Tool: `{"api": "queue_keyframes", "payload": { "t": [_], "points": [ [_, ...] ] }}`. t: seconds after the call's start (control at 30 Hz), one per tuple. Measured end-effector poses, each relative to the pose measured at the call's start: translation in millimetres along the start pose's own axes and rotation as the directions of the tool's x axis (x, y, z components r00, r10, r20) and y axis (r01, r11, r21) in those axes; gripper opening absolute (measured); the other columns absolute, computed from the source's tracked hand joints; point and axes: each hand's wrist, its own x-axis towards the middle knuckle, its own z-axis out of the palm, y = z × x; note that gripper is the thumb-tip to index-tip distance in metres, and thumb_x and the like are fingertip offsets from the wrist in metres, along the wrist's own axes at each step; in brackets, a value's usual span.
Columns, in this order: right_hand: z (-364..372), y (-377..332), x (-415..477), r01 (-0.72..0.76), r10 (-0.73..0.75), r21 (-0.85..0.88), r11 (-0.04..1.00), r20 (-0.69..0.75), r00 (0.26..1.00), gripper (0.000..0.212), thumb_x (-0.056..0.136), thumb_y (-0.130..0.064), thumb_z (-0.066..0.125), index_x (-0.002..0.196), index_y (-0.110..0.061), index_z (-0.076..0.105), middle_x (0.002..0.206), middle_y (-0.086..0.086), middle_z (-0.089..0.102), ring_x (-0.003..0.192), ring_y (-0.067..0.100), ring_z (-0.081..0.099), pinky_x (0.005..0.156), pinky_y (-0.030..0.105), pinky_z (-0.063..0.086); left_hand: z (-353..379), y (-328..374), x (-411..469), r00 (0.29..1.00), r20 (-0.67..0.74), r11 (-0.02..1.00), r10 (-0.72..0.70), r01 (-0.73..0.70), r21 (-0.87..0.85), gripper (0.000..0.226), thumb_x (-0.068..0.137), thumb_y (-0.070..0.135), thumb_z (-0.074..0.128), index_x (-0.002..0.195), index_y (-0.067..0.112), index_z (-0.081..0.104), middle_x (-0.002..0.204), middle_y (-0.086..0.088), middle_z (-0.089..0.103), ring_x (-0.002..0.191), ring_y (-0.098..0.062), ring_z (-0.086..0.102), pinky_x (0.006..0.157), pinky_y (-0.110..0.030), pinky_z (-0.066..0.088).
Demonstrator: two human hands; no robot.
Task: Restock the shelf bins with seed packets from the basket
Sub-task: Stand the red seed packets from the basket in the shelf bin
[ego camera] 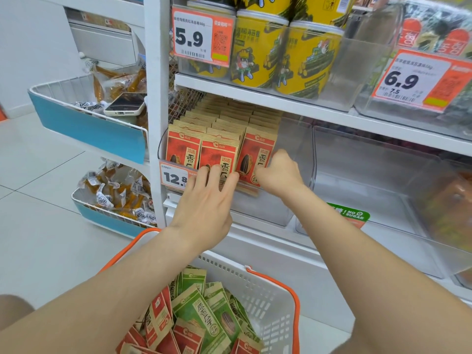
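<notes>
Both arms reach over the basket point(268, 297) to the clear bin point(297, 139) on the middle shelf, where red seed packets point(184, 149) stand upright in three rows, front to back. The left hand point(207, 200) is flat, its fingers point(201, 175) straight and slightly spread, and the tips press on the front of the middle row just beside the price tag point(175, 177). The right hand point(279, 172) has its fingers curled and pinches the right edge of the front packet point(255, 154) in the right-hand row. Down in the basket lie more red packets, jumbled with green packets point(201, 310). Yellow cans point(258, 47) fill the shelf above, and a phone point(126, 103) rests in a wire tray to the left.
</notes>
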Motion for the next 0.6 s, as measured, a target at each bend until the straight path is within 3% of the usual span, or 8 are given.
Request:
{"api": "queue_keyframes", "payload": {
  "t": [0.1, 0.17, 0.27, 0.33, 0.4, 0.47, 0.53, 0.6],
  "points": [
    [-2, 6, -18, 0.101, -0.101, -0.118, 0.988, 0.008, 0.995, 0.032, 0.098, -0.021, 0.056, 0.123, -0.005, 0.047, 0.115, 0.017, 0.062, 0.101, 0.039, 0.06, 0.079, 0.039, 0.047, -3, 2, -5, 0.995, -0.095, 1.0, 0.009, -0.009, -0.007, 0.052, 0.077, 0.022, 0.064, 0.125, 0.014, 0.045, 0.117, -0.012, 0.045, 0.102, -0.033, 0.044, 0.085, -0.042, 0.044],
    [0, 14, -28, 0.262, -0.299, -0.325, 0.909, -0.067, 0.952, 0.034, 0.093, -0.018, 0.055, 0.124, -0.005, 0.047, 0.117, 0.018, 0.059, 0.108, 0.042, 0.056, 0.087, 0.045, 0.046, -5, 2, -10, 0.994, -0.109, 1.0, 0.017, -0.017, -0.004, 0.043, 0.078, 0.022, 0.065, 0.115, 0.014, 0.044, 0.107, -0.01, 0.046, 0.093, -0.03, 0.043, 0.077, -0.039, 0.042],
    [-1, 20, -51, 0.474, -0.562, -0.422, 0.772, -0.105, 0.821, 0.029, 0.086, -0.012, 0.056, 0.115, -0.012, 0.054, 0.115, 0.012, 0.054, 0.104, 0.034, 0.049, 0.088, 0.045, 0.044, -5, 5, -23, 0.996, 0.089, 1.0, 0.009, -0.011, 0.02, 0.031, 0.093, 0.032, 0.058, 0.116, 0.016, 0.045, 0.106, -0.006, 0.056, 0.099, -0.03, 0.053, 0.071, -0.038, 0.038],
    [-3, 21, -74, 0.574, -0.622, -0.403, 0.713, 0.013, 0.783, 0.012, 0.087, -0.012, 0.053, 0.098, -0.016, 0.058, 0.101, 0.008, 0.06, 0.094, 0.031, 0.056, 0.075, 0.043, 0.048, -2, 8, -34, 0.962, 0.274, 0.999, 0.001, -0.01, 0.032, 0.024, 0.1, 0.034, 0.05, 0.117, 0.017, 0.048, 0.109, -0.006, 0.062, 0.102, -0.031, 0.061, 0.068, -0.036, 0.037],
    [2, 30, -92, 0.605, -0.567, -0.442, 0.662, 0.233, 0.79, 0.012, 0.089, -0.015, 0.05, 0.084, -0.016, 0.061, 0.084, 0.008, 0.062, 0.083, 0.035, 0.061, 0.062, 0.039, 0.047, 1, 10, -45, 0.883, 0.466, 0.996, 0.056, -0.082, 0.037, 0.026, 0.103, 0.034, 0.048, 0.121, 0.016, 0.052, 0.113, -0.009, 0.063, 0.102, -0.033, 0.064, 0.069, -0.036, 0.039],
    [11, 45, -106, 0.64, -0.428, -0.487, 0.594, 0.483, 0.764, 0.016, 0.089, -0.014, 0.049, 0.076, -0.014, 0.059, 0.073, 0.01, 0.054, 0.077, 0.038, 0.059, 0.058, 0.035, 0.043, 5, 13, -55, 0.763, 0.631, 0.982, 0.141, -0.19, 0.01, 0.029, 0.103, 0.037, 0.048, 0.123, 0.017, 0.054, 0.117, -0.01, 0.062, 0.105, -0.034, 0.064, 0.073, -0.038, 0.044],
    [23, 67, -119, 0.713, -0.247, -0.46, 0.53, 0.72, 0.649, 0.022, 0.089, -0.009, 0.049, 0.067, -0.012, 0.051, 0.066, 0.008, 0.047, 0.068, 0.034, 0.055, 0.056, 0.035, 0.042, 9, 19, -66, 0.647, 0.731, 0.962, 0.216, -0.269, -0.046, 0.032, 0.103, 0.037, 0.05, 0.126, 0.017, 0.058, 0.121, -0.01, 0.063, 0.108, -0.034, 0.064, 0.079, -0.039, 0.05],
    [38, 93, -134, 0.768, -0.02, -0.413, 0.489, 0.875, 0.484, 0.027, 0.093, -0.006, 0.049, 0.066, -0.01, 0.052, 0.064, 0.005, 0.049, 0.066, 0.029, 0.051, 0.059, 0.037, 0.044, 16, 26, -77, 0.562, 0.78, 0.941, 0.277, -0.321, -0.103, 0.032, 0.104, 0.036, 0.05, 0.129, 0.018, 0.06, 0.125, -0.009, 0.064, 0.11, -0.032, 0.064, 0.086, -0.04, 0.054]
  ]
}}
